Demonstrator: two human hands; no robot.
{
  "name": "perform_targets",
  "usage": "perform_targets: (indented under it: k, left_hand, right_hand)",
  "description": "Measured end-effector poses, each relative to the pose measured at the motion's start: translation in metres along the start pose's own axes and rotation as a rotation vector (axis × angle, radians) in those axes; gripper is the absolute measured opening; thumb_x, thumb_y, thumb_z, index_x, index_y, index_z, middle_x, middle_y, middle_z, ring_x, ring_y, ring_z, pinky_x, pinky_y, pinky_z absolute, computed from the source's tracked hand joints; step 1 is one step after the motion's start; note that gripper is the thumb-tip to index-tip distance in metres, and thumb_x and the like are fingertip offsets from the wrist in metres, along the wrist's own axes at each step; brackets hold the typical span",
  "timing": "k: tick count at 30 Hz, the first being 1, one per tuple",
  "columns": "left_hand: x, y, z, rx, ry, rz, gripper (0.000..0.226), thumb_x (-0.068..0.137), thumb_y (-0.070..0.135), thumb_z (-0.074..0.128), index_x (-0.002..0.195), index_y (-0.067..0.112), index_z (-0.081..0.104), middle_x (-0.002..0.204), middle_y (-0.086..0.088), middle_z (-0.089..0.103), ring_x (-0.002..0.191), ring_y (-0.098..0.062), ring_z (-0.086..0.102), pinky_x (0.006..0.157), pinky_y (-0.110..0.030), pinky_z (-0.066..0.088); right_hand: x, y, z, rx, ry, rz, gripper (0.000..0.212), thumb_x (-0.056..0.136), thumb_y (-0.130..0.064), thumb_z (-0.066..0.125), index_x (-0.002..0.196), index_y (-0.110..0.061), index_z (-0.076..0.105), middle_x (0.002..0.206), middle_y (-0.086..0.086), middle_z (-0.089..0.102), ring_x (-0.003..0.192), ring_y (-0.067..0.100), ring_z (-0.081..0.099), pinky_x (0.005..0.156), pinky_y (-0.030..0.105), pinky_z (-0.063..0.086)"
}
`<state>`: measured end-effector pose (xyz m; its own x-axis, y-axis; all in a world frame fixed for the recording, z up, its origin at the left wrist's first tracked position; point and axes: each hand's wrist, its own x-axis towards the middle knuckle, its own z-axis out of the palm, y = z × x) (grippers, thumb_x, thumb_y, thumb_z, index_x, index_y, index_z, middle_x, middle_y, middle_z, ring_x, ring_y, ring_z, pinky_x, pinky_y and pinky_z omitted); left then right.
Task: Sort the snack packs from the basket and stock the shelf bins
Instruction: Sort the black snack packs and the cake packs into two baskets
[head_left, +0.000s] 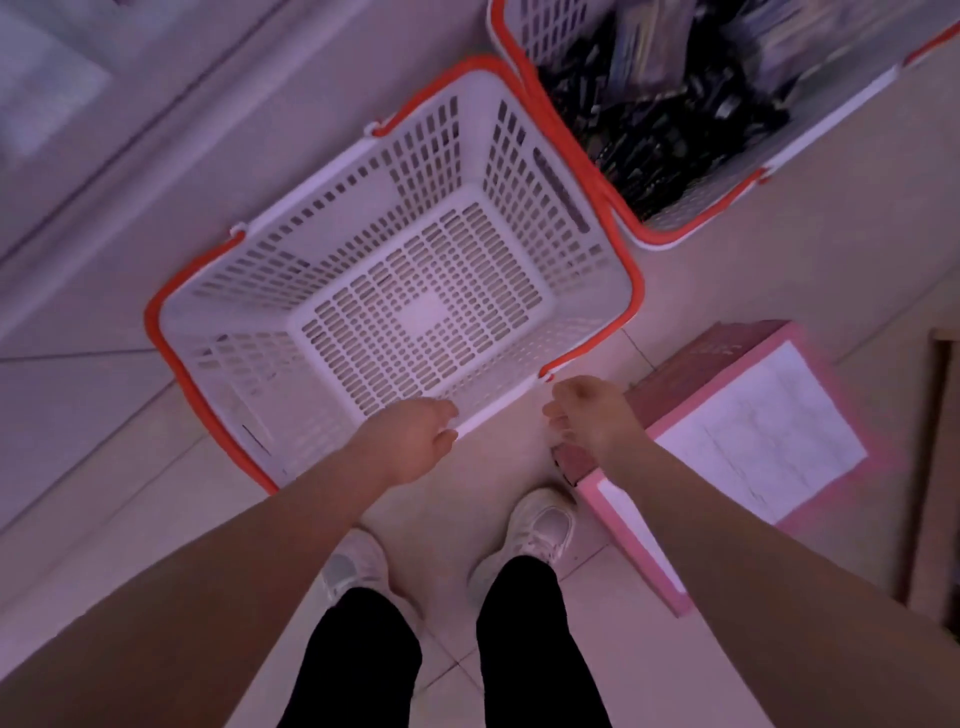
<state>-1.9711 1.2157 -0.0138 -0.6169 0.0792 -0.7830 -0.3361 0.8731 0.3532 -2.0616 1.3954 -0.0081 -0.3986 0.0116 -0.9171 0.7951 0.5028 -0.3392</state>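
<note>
Snack packs (670, 104), dark and jumbled, fill the far basket (691, 228) that touches the top-right corner of the empty white basket (270, 291) on the floor, and no shelf bins are in view. Both hands hang at the empty basket's near rim: the left hand (410, 441) seems to touch that rim with loosely curled fingers, while the right hand (587, 410), just beside the near-right corner, is curled and appears to hold nothing. My judgement is that one basket is done, so the next move calls for reaching past it to the full one.
</note>
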Motion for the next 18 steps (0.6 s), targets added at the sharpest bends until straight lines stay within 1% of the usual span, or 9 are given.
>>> perform_targets:
  k: [2,3,5,6,9,12,15,18]
  left_hand:
    - [-0.020,0.023,-0.029,-0.010,0.020,0.064,0.036,0.098,0.024,0.039,0.132,0.017,0.049,0.131,-0.005,0.055,0.117,-0.021,0.051,0.095,-0.029,0.041]
    - [-0.032,0.036,-0.045,0.004,0.022,0.087,0.036,0.098,0.023,0.039,0.131,0.018,0.050,0.130,-0.004,0.056,0.117,-0.021,0.052,0.096,-0.030,0.041]
    - [-0.058,0.066,-0.079,0.024,0.042,0.115,0.035,0.097,0.022,0.038,0.130,0.020,0.050,0.128,-0.002,0.058,0.115,-0.019,0.053,0.095,-0.032,0.043]
    - [-0.072,0.083,-0.098,0.021,0.073,0.127,0.035,0.097,0.022,0.038,0.130,0.021,0.051,0.127,0.000,0.058,0.114,-0.018,0.054,0.094,-0.031,0.043]
    - [-0.118,0.139,-0.156,-0.012,0.219,0.191,0.034,0.097,0.021,0.040,0.129,0.019,0.051,0.125,0.000,0.060,0.110,-0.019,0.056,0.090,-0.028,0.042]
    - [-0.164,0.193,-0.208,-0.042,0.332,0.293,0.034,0.096,0.020,0.044,0.129,0.015,0.052,0.118,-0.004,0.064,0.105,-0.022,0.059,0.088,-0.030,0.045]
    - [-0.204,0.231,-0.251,-0.014,0.447,0.409,0.035,0.094,0.018,0.046,0.129,0.015,0.052,0.114,-0.005,0.065,0.101,-0.024,0.061,0.085,-0.031,0.046]
    - [-0.228,0.250,-0.289,0.077,0.500,0.466,0.034,0.095,0.020,0.044,0.128,0.017,0.053,0.119,-0.002,0.062,0.107,-0.021,0.059,0.088,-0.032,0.045]
  right_hand:
    - [-0.035,-0.014,-0.035,0.016,-0.042,-0.083,0.014,0.097,-0.011,0.043,0.099,-0.009,0.057,0.085,0.011,0.063,0.063,0.018,0.055,0.060,0.026,0.042]
    - [-0.055,-0.025,-0.054,0.024,-0.057,-0.114,0.017,0.097,-0.010,0.042,0.101,-0.009,0.058,0.087,0.010,0.064,0.067,0.019,0.057,0.063,0.027,0.046]
    - [-0.095,-0.051,-0.094,0.023,-0.036,-0.189,0.019,0.097,-0.008,0.042,0.102,-0.008,0.060,0.085,0.007,0.067,0.071,0.020,0.060,0.071,0.029,0.049]
    - [-0.117,-0.065,-0.115,0.035,-0.008,-0.235,0.019,0.096,-0.007,0.042,0.100,-0.009,0.060,0.084,0.006,0.067,0.071,0.019,0.061,0.071,0.027,0.050]
    - [-0.185,-0.108,-0.172,0.153,0.050,-0.346,0.020,0.095,-0.002,0.042,0.093,-0.010,0.060,0.080,0.006,0.066,0.068,0.018,0.058,0.070,0.027,0.047]
    - [-0.252,-0.142,-0.216,0.247,0.067,-0.436,0.023,0.096,-0.003,0.041,0.087,-0.014,0.060,0.077,0.005,0.065,0.061,0.013,0.059,0.069,0.027,0.046]
    - [-0.305,-0.162,-0.244,0.192,0.087,-0.546,0.021,0.097,-0.005,0.042,0.089,-0.015,0.059,0.078,0.002,0.065,0.055,0.003,0.059,0.063,0.019,0.046]
    - [-0.342,-0.176,-0.254,0.138,0.033,-0.619,0.016,0.096,-0.007,0.046,0.092,-0.016,0.059,0.080,0.000,0.065,0.061,0.002,0.059,0.063,0.015,0.048]
